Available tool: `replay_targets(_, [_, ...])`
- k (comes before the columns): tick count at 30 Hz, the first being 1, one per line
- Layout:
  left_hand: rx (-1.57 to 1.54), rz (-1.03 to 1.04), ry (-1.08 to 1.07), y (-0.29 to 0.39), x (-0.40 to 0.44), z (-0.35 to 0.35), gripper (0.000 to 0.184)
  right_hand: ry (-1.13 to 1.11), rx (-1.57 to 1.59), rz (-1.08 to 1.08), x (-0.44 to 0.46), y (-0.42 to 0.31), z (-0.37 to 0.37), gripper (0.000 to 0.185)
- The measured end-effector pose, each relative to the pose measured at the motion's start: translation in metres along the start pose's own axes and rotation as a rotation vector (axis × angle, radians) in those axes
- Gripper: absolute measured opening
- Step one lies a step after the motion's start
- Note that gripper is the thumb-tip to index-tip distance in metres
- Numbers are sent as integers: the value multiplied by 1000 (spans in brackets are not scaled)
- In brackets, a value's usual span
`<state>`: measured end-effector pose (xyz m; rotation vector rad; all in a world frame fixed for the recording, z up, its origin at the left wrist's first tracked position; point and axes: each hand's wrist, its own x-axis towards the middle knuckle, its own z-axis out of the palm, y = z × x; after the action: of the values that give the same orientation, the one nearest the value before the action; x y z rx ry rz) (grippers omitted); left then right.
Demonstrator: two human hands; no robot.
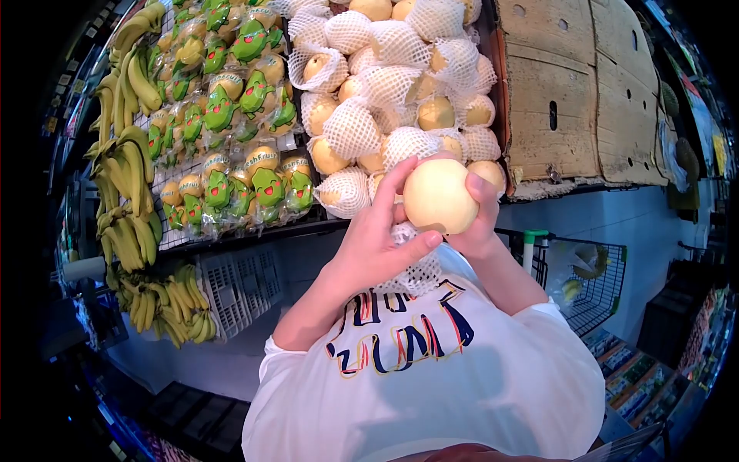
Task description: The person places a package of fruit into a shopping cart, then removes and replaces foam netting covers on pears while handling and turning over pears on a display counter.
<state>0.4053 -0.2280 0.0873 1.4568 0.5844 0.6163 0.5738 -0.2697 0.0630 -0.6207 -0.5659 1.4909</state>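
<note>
A round pale-yellow fruit is held up in front of my chest, its skin bare. My right hand grips it from the right, with a thumb or fingertip on its face. On the left side my left hand cups it, fingers behind and thumb stretched below the fruit. A white foam net hangs beneath the fruit, by my left hand's palm and against the white shirt. Beyond my hands lies a pile of similar fruits in white foam nets.
Bagged fruits with green cartoon labels fill the rack at left, beside hanging bananas. Brown cardboard covers the stand at right. A shopping cart with a bag stands at lower right, a grey crate at lower left.
</note>
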Motion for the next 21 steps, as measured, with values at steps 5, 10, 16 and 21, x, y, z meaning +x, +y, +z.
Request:
replay_targets(5, [118,17,-24,-5,-2,-6,109,-27,-205,-64,-2,-2,1,70])
replay_targets(10, [218,107,-13,-5,-1,-4,124,-138,-389,-160,-8,-5,0,85])
replay_targets(16, [228,137,62,-4,-4,-4,128,-255,-576,-212,-9,-20,16,87])
replay_targets(21, [446,258,200,0,-2,-1,103,-157,-1087,-404,-14,-22,21,88])
